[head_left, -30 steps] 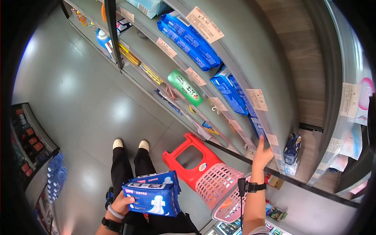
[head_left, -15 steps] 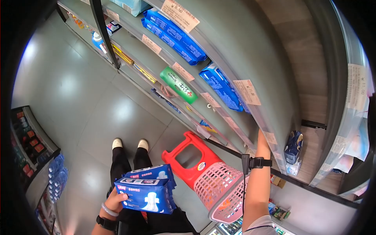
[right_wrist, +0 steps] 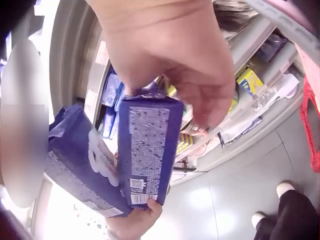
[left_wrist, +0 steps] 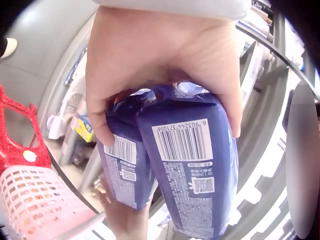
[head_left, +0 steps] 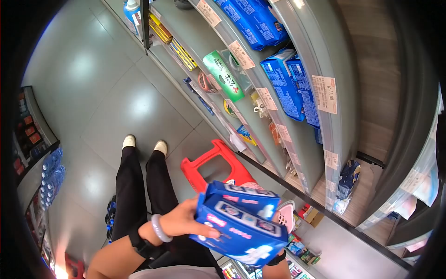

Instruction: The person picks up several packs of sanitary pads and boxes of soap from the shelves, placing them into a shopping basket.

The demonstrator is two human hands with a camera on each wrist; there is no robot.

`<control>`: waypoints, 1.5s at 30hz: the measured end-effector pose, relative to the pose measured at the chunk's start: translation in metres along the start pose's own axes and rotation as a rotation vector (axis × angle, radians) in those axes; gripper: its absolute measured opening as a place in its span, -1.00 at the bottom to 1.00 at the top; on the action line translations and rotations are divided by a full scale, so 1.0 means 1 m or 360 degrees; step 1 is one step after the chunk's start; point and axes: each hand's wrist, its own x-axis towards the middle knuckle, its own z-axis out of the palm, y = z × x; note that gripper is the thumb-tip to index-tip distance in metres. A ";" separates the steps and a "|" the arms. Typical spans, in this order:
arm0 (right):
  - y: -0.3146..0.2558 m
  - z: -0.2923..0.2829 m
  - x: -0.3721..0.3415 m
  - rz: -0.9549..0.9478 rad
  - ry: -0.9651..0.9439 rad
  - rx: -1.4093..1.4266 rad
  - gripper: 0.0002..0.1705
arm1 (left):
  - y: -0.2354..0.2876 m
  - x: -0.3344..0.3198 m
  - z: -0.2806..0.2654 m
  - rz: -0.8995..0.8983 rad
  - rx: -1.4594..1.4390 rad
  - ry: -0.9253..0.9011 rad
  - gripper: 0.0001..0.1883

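Two blue packs, side by side, are gripped from their end by the left hand [head_left: 186,222], its thumb on the front of the nearer pack [head_left: 239,230]. In the left wrist view the left hand [left_wrist: 165,55] spans both ends, the larger pack [left_wrist: 192,165] and the other pack [left_wrist: 127,165] showing barcodes. The right hand is mostly hidden behind the packs in the head view. In the right wrist view the right hand [right_wrist: 170,60] holds the opposite end of one pack [right_wrist: 150,150], fingers bent over it; the second pack [right_wrist: 80,155] leans off beside it.
A red and pink basket [head_left: 223,160] stands on the floor, partly behind the packs. Shelves on the right hold more blue packs [head_left: 283,86] and a green box [head_left: 224,76]. Bottles [head_left: 52,179] stand at the left, near another shelf.
The right hand has come out from the shelf to the packs. The left hand has moved up and to the right with the packs, which now cover much of the basket.
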 end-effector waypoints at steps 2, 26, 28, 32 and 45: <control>-0.002 -0.004 -0.002 -0.0024 0.0052 0.0159 -0.50 | 0.002 0.010 0.014 -0.0036 -0.0063 -0.0046 -0.32; -0.102 -0.096 0.120 -0.0855 0.0455 0.0678 -0.51 | -0.031 -0.055 -0.045 0.0038 -0.0191 0.0708 -0.36; -0.104 -0.079 0.120 -0.0920 0.0964 0.0385 -0.53 | -0.026 -0.052 -0.040 0.0125 -0.0192 0.0747 -0.34; -0.086 -0.081 0.120 -0.1482 0.1204 -0.0816 -0.60 | -0.018 -0.048 -0.033 0.0159 -0.0222 0.0752 -0.33; -0.113 -0.099 0.157 -0.1074 0.1219 -0.1953 -0.48 | -0.016 -0.046 -0.035 0.0079 -0.0106 0.0809 -0.37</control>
